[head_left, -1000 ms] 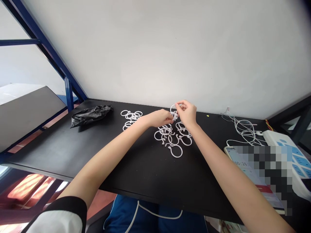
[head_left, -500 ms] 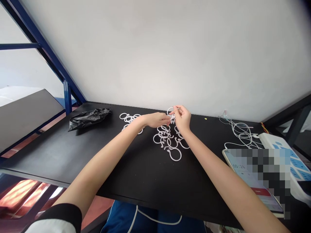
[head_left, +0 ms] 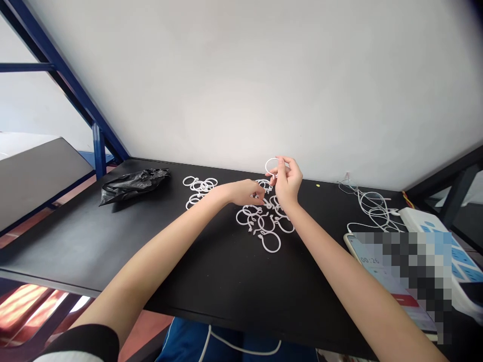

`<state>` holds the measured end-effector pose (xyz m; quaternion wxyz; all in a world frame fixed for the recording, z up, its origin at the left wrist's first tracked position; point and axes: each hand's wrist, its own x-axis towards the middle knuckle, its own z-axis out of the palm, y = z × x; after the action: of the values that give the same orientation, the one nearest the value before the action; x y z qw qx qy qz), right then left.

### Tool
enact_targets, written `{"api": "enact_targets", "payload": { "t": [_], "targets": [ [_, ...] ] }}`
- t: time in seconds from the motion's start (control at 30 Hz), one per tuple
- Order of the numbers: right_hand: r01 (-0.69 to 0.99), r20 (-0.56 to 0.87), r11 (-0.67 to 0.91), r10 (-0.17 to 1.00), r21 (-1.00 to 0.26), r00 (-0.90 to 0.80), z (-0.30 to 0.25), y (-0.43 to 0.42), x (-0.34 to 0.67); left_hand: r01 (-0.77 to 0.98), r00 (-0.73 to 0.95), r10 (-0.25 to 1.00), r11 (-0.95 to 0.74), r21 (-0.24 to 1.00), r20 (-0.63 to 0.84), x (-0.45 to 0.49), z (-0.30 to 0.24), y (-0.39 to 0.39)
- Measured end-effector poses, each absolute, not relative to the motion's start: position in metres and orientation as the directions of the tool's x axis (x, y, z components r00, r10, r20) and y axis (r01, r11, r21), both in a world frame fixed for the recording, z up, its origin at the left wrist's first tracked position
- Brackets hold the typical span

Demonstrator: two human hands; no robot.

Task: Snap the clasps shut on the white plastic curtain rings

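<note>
Thin white open rings with small clip ends, like curtain rings, lie in a loose pile [head_left: 267, 222] on the black table. My right hand [head_left: 289, 181] is raised above the far edge of the pile, its fingers closed on one white ring [head_left: 266, 165] that stands up against the wall. My left hand [head_left: 246, 193] is low over the pile with fingers bent down and drawn together at the rings. What its fingertips pinch, if anything, is hidden. A second group of white rings [head_left: 194, 201] lies left of my left hand, partly behind the forearm.
A crumpled black plastic bag [head_left: 134, 187] lies on the table [head_left: 211, 266] at the left. To the right are tangled white cables [head_left: 373, 206], a phone [head_left: 373, 271] and a white power strip [head_left: 415, 217]. A white wall [head_left: 241, 90] rises behind.
My right hand has lifted a ring up and slightly right, away from the pile. My left hand has separated from it, its fingers now pointing down at the rings.
</note>
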<state>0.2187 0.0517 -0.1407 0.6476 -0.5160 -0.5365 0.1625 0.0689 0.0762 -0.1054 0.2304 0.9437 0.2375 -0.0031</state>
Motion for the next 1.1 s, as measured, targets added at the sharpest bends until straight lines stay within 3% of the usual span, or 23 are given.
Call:
{"api": "enact_targets", "payload": {
  "t": [0.17, 0.4, 0.57, 0.67, 0.8, 0.97, 1.1],
  "targets": [
    [0.451, 0.611, 0.441, 0.702, -0.776, 0.366, -0.147, 0.044, 0.216, 0.435, 0.876, 0.482, -0.764, 0.476, -0.026, 0.067, -0.107, 0.078],
    [0.488, 0.651, 0.442, 0.614, -0.753, 0.448, -0.147, 0.046, 0.217, 0.401, 0.717, 0.611, -0.756, 0.518, 0.336, 0.058, -0.099, 0.085],
    [0.492, 0.656, 0.44, 0.577, -0.751, 0.486, -0.14, 0.041, 0.21, 0.188, 0.619, 0.513, -0.832, 0.522, 0.594, 0.069, -0.087, 0.064],
    [0.498, 0.68, 0.466, 0.55, -0.732, 0.484, -0.131, 0.034, 0.203, 0.131, 0.658, 0.454, -0.855, 0.502, 0.601, 0.075, -0.076, 0.046],
    [0.489, 0.737, 0.552, 0.489, -0.675, 0.466, -0.117, 0.027, 0.196, 0.248, 0.629, 0.475, -0.873, 0.42, 0.616, 0.076, -0.066, 0.031],
    [0.549, 0.908, 0.731, 0.25, -0.405, 0.336, -0.1, 0.022, 0.196, 0.248, 0.671, 0.425, -0.901, 0.357, 0.608, 0.067, -0.053, 0.023],
    [0.615, 0.953, 0.73, 0.187, -0.297, 0.239, -0.094, 0.019, 0.198, 0.256, 0.757, 0.381, -0.92, 0.296, 0.531, 0.057, -0.039, 0.016]
  ]
}}
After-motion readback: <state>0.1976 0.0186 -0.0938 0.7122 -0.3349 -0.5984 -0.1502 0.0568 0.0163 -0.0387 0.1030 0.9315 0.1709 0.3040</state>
